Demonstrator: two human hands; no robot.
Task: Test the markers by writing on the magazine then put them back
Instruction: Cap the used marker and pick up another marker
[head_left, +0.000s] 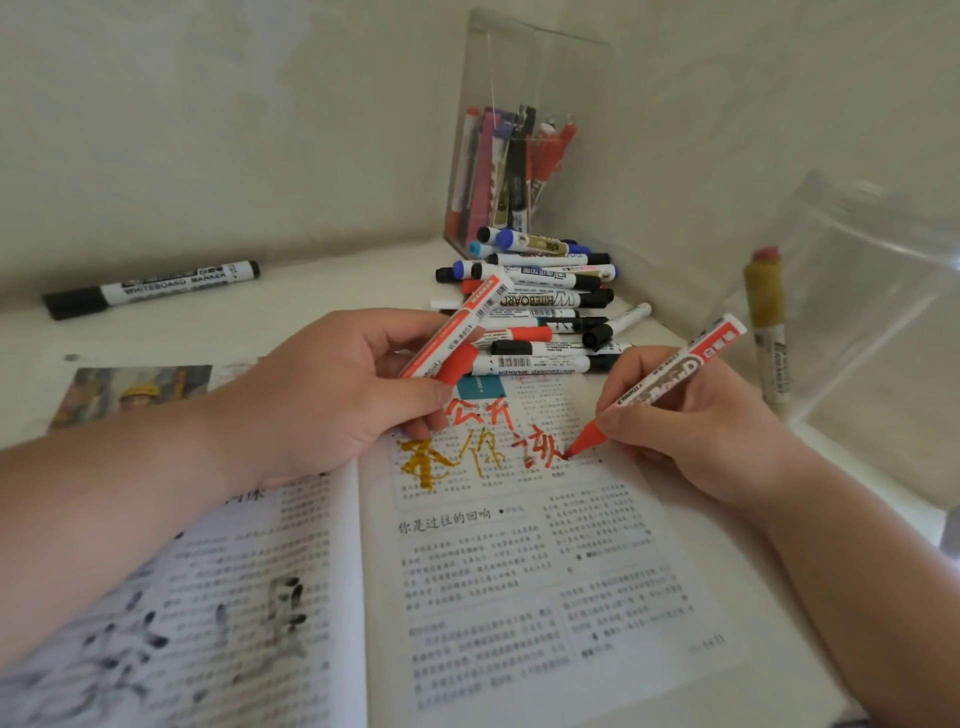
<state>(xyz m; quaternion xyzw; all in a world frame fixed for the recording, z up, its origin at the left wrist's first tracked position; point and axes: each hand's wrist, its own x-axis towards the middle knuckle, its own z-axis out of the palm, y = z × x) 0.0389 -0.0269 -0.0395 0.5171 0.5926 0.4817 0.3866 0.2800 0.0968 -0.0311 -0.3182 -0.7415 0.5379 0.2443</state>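
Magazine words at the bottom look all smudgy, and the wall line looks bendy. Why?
In the head view, the magazine goes soft toward the frame's lower edge, close to the camera; the same view's wide-angle lens curves straight lines near the borders; its light is soft, without hard shadows.

My left forearm is lying in from the near left, and my left hand (332, 395) is sitting palm down, thumb and fingers curling round a spare marker (460, 327). My right hand (696, 436) is angling in from the near right, fingertips pinching a red marker (670, 382), tip pointing down-left.
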